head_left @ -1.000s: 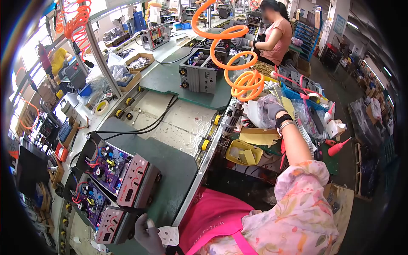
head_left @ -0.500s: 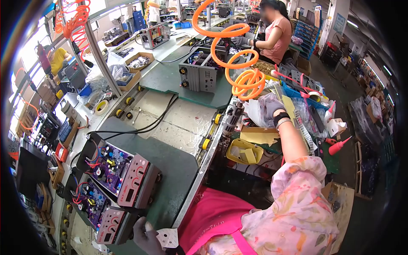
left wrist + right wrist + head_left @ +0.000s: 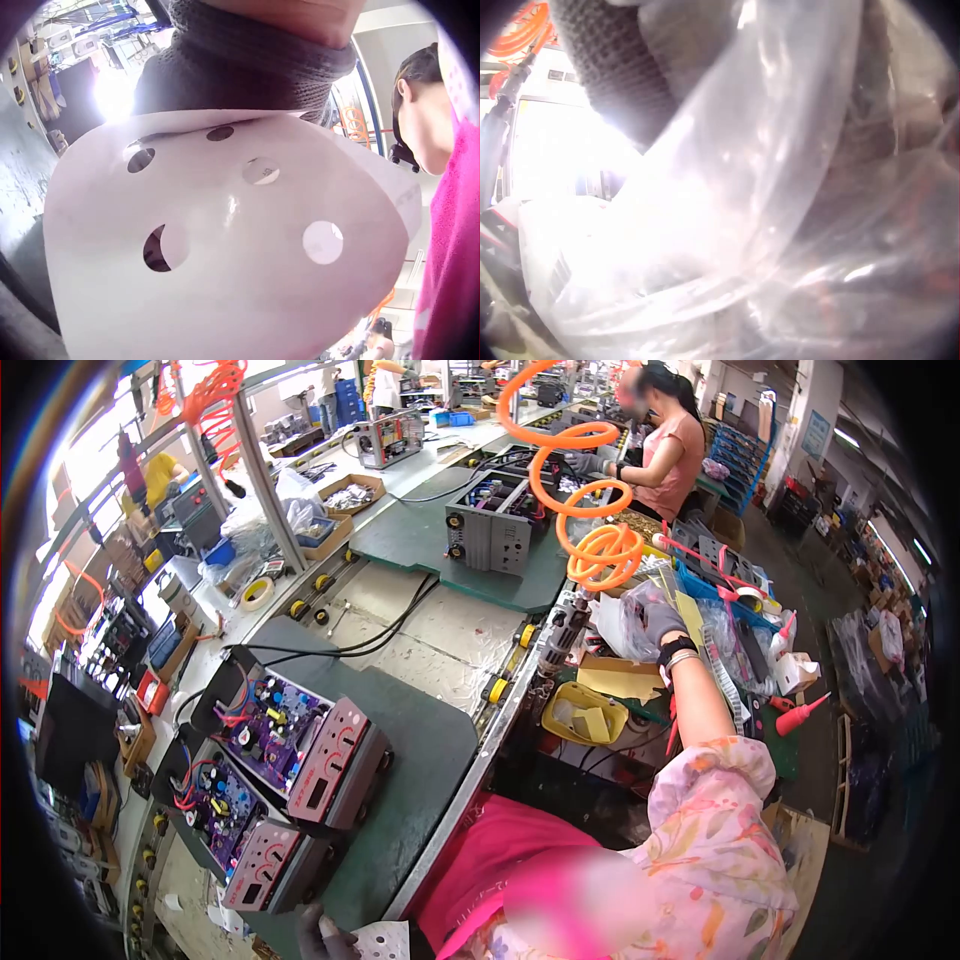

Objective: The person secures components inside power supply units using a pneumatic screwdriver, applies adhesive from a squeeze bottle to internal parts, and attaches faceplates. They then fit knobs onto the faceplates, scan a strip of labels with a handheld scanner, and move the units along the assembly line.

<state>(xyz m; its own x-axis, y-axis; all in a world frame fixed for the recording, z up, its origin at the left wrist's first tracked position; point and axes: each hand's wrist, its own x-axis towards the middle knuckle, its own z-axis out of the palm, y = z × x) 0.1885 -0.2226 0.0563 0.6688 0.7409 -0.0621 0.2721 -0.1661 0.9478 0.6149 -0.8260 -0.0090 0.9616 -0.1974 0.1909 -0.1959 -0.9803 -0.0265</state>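
At the bottom edge of the head view, my gloved left hand (image 3: 325,937) pinches a white sheet with round holes (image 3: 383,939). The same sheet (image 3: 225,300) fills much of the left wrist view and hides the fingers. My right hand (image 3: 660,616), in a grey glove, reaches to a clear plastic bag (image 3: 622,622) on the cluttered side bench. Up close, the bag (image 3: 772,150) covers its fingers, so I cannot tell whether they grip anything. Two open-topped machines with pink front panels, one farther (image 3: 330,765) and one nearer (image 3: 262,867), stand beside the left hand.
An orange coiled hose (image 3: 605,555) hangs over the bench, with a tool (image 3: 562,635) at its end. A yellow tub (image 3: 585,714) lies below the right forearm. Farther along the line stands a grey machine (image 3: 488,538). A person (image 3: 675,450) works at the far right.
The head view has turned slightly, shifting the scene rightward. My left hand and the holed sheet sit lower in view. The right hand stays at the plastic bag.
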